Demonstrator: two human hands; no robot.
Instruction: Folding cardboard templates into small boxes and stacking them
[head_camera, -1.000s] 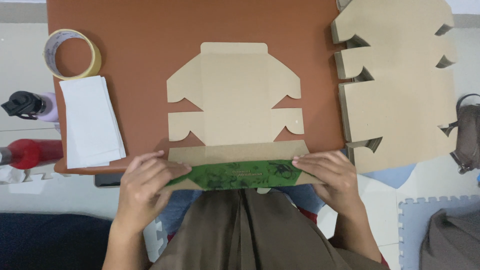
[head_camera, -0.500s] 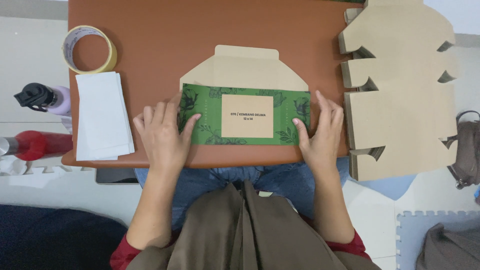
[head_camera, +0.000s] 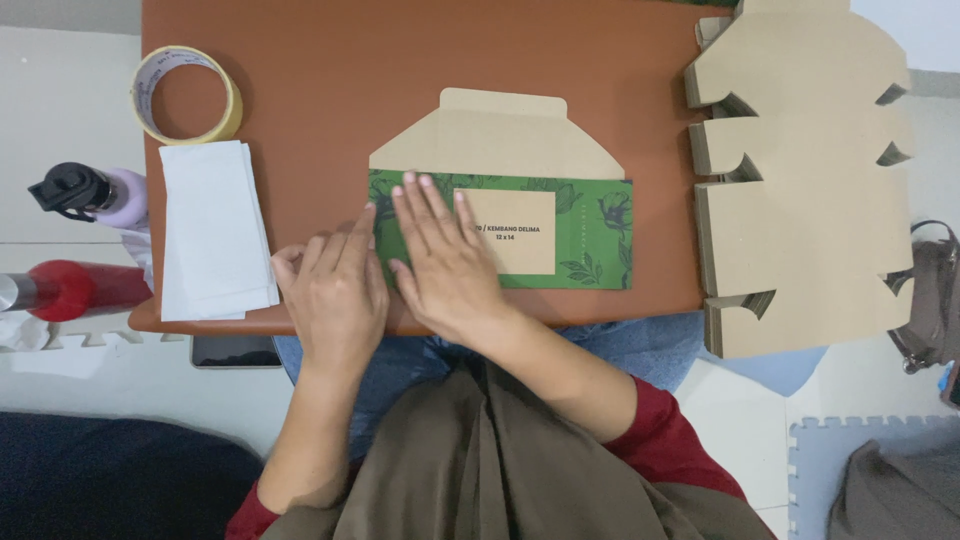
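Left hand (head_camera: 335, 290) flat, fingers spread, gripped nothing, pressed table edge and left end of box blank (head_camera: 560, 235). Right hand (head_camera: 445, 255) crossed over beside it, open palm down on green panel. Blank lay folded mid-table, kraft flap (head_camera: 498, 140) pointing away. I judged crease best set by sliding firm pressure along fold, left hand anchoring. Far: tape roll (head_camera: 186, 94), blank stack (head_camera: 800, 180).

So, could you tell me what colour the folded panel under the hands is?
Green with a dark leaf pattern and a tan label: the folded panel, head view.
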